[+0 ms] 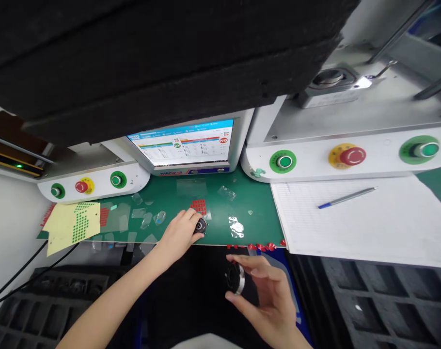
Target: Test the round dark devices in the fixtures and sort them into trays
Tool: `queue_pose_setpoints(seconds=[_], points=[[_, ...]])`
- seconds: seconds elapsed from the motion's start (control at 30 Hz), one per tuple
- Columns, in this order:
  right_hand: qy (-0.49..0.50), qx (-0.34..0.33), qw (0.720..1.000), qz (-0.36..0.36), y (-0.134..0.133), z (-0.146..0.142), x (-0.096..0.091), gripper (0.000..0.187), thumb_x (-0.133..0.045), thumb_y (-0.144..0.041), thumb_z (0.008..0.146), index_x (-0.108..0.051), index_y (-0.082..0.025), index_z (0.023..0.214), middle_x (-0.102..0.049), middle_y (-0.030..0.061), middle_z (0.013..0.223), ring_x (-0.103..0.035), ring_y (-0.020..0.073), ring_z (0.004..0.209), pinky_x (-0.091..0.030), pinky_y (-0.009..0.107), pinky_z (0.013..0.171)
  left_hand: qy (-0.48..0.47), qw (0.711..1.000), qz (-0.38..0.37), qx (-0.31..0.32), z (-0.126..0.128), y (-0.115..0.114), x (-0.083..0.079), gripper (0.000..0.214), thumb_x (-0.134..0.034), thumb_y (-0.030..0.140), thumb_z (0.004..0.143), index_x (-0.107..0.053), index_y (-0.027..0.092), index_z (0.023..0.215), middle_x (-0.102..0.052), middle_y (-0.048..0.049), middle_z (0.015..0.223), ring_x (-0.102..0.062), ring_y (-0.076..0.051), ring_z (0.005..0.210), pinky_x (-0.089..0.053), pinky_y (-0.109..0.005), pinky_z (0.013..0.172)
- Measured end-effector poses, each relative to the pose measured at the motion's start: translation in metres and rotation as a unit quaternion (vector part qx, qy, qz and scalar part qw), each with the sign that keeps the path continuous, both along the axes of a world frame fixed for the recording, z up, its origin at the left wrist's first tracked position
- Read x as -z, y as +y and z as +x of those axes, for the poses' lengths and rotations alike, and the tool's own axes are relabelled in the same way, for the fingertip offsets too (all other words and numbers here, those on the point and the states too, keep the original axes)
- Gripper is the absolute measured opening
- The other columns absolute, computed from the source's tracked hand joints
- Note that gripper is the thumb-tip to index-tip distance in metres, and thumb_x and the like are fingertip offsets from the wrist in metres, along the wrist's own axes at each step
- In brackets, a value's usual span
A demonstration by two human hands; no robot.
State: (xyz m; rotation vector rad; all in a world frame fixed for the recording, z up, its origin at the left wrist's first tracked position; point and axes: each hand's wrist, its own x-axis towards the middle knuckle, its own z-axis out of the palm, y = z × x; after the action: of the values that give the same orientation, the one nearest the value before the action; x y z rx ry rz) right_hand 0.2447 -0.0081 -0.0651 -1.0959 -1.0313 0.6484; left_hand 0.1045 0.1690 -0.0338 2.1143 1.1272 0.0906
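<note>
My left hand (180, 230) rests at the front part of the green mat, its fingers closed round a small dark round watch case (200, 226). Just beyond those fingers lies a sheet of red stickers (198, 207). Below the mat's front edge, my right hand (269, 286) grips a second round watch case (235, 278) between thumb and fingers. It is black-faced with a silver rim, held up on its side. Small clear film pieces (146, 220) are scattered left of my left hand, and a clear glossy piece (236, 227) lies to its right.
A monitor (191, 145) stands behind the mat, between two white panels with green buttons (285, 162) and red emergency stops (353, 156). A pen (347, 198) lies on paper (369, 223) at right. Black foam trays (395, 300) flank me. A dark slab (151, 68) hangs overhead.
</note>
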Motion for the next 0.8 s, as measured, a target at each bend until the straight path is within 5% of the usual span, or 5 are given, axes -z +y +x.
queue_pose_setpoints(seconds=[0.17, 0.33, 0.47, 0.6, 0.8], points=[[-0.168, 0.042, 0.984, -0.051, 0.025, 0.035, -0.006, 0.033, -0.071, -0.028, 0.087, -0.045, -0.024, 0.107, -0.065, 0.0059, 0.104, -0.071, 0.0193, 0.098, -0.061, 0.031, 0.084, -0.095, 0.982, -0.129, -0.097, -0.002, 0.004, -0.002, 0.021, -0.073, 0.024, 0.078, -0.069, 0.013, 0.096, -0.068, -0.0079, 0.088, -0.064, -0.018, 0.070, -0.057, -0.035, 0.072], [-0.387, -0.044, 0.911, -0.136, 0.084, 0.067, -0.004, 0.030, -0.072, -0.022, 0.083, -0.048, -0.022, 0.102, -0.065, 0.0052, 0.097, -0.070, 0.0221, 0.090, -0.060, 0.035, 0.078, -0.180, 0.948, -0.189, -0.184, 0.009, 0.013, 0.003, 0.020, -0.060, 0.027, 0.092, -0.068, 0.009, 0.096, -0.073, -0.0122, 0.091, -0.071, -0.018, 0.079, -0.059, -0.034, 0.079], [-0.487, -0.105, 0.852, -0.163, 0.126, 0.064, -0.005, 0.024, -0.072, -0.011, 0.079, -0.057, -0.018, 0.096, -0.065, 0.0063, 0.096, -0.067, 0.0224, 0.085, -0.057, 0.035, 0.073, -0.136, 0.955, -0.118, -0.236, 0.012, 0.024, 0.011, 0.018, -0.065, 0.028, 0.092, -0.066, 0.011, 0.087, -0.070, -0.0052, 0.085, -0.068, -0.017, 0.078, -0.058, -0.035, 0.076], [-0.561, -0.137, 0.798, -0.172, 0.147, 0.054, -0.003, 0.020, -0.068, -0.020, 0.088, -0.061, -0.014, 0.105, -0.065, 0.0046, 0.097, -0.065, 0.0176, 0.084, -0.055, 0.034, 0.075, -0.047, 0.970, -0.019, -0.239, 0.007, 0.030, 0.015, 0.015, -0.068, 0.028, 0.090, -0.065, 0.013, 0.087, -0.068, -0.0035, 0.091, -0.065, -0.019, 0.088, -0.053, -0.040, 0.085], [-0.612, -0.141, 0.768, -0.130, 0.149, 0.053, 0.009, 0.016, -0.066, -0.023, 0.088, -0.063, -0.018, 0.104, -0.071, 0.0078, 0.097, -0.070, 0.0216, 0.082, -0.056, 0.032, 0.068, 0.018, 0.968, 0.093, -0.231, -0.007, 0.025, 0.012, 0.018, -0.079, 0.027, 0.075, -0.066, 0.015, 0.082, -0.067, -0.0089, 0.103, -0.058, -0.029, 0.109, -0.043, -0.047, 0.098]])
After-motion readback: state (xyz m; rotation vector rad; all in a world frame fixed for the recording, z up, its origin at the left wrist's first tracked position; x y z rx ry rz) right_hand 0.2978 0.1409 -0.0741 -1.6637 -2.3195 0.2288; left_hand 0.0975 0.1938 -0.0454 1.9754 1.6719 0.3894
